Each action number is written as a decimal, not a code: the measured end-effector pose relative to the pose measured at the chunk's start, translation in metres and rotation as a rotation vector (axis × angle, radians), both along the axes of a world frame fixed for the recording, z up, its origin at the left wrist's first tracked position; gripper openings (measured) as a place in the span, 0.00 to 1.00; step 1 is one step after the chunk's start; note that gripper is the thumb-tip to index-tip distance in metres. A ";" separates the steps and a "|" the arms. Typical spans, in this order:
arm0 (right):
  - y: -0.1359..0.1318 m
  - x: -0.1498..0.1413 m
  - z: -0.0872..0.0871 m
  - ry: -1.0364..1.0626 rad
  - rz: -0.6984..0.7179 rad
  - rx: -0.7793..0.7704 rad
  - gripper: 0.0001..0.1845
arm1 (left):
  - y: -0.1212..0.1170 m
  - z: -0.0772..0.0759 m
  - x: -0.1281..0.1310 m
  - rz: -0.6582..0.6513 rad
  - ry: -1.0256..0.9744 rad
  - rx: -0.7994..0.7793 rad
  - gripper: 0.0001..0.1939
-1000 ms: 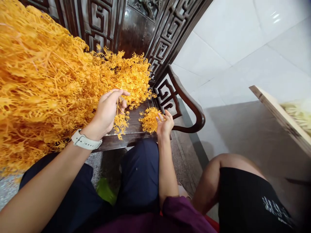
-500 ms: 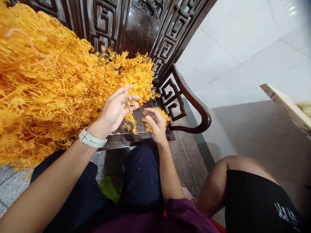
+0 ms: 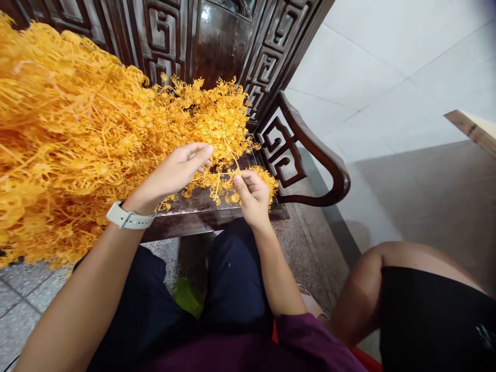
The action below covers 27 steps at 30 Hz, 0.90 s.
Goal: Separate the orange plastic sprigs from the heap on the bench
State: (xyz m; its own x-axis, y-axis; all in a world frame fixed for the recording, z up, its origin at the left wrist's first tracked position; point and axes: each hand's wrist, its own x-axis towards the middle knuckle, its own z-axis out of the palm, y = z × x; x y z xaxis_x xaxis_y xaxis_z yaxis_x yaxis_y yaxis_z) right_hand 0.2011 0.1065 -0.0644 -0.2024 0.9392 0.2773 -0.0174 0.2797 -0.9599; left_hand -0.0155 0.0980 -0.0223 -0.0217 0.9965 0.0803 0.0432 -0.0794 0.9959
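My right hand (image 3: 254, 197) pinches a thin orange plastic sprig (image 3: 235, 164) between thumb and fingertips, just above the dark wooden seat (image 3: 186, 219). Its branches spread up and to the left, over more of the same orange material. Close by on the left is my left hand (image 3: 186, 164), a pale watch on its wrist. The thumb lies along the curled fingers; whatever may be between them is hidden. A huge heap of orange plastic sprigs (image 3: 89, 139) fills the left side and reaches behind both hands. A smaller clump (image 3: 267, 178) lies beside my right hand.
The carved chair back (image 3: 225, 46) rises behind the heap, and a curved armrest (image 3: 337, 181) stands to the right. Another person's bent knee (image 3: 372, 274) is at lower right. A green object (image 3: 188, 297) lies on the floor between my legs. A wooden board edge (image 3: 470, 126) juts in at right.
The sprig that hung from my left fingers is now pinched in my right hand. My left hand has turned over, its fingers curling in. The view has shifted slightly.
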 end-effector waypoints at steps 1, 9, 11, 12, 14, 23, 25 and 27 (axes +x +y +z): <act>0.001 -0.001 0.001 0.037 -0.027 -0.022 0.09 | 0.000 0.000 -0.002 -0.062 0.024 -0.008 0.23; 0.002 -0.016 0.016 0.235 0.021 -0.264 0.13 | -0.009 0.006 0.014 -0.276 0.290 0.095 0.16; 0.000 -0.014 0.016 0.269 0.104 -0.357 0.14 | -0.009 0.004 0.016 -0.273 0.337 0.127 0.18; -0.001 -0.013 0.015 0.293 0.142 -0.403 0.14 | -0.008 0.003 0.016 -0.265 0.345 0.138 0.19; -0.003 -0.010 0.013 0.338 0.227 -0.475 0.16 | -0.007 0.001 0.015 -0.241 0.322 0.144 0.19; -0.002 -0.004 0.012 0.322 0.287 -0.388 0.22 | -0.004 -0.003 0.014 -0.164 0.281 0.149 0.12; -0.001 -0.005 0.008 0.231 0.147 -0.341 0.17 | -0.005 -0.003 0.015 -0.176 0.304 0.129 0.12; 0.000 -0.007 0.004 0.159 0.047 -0.283 0.11 | -0.005 -0.004 0.017 -0.157 0.333 0.122 0.13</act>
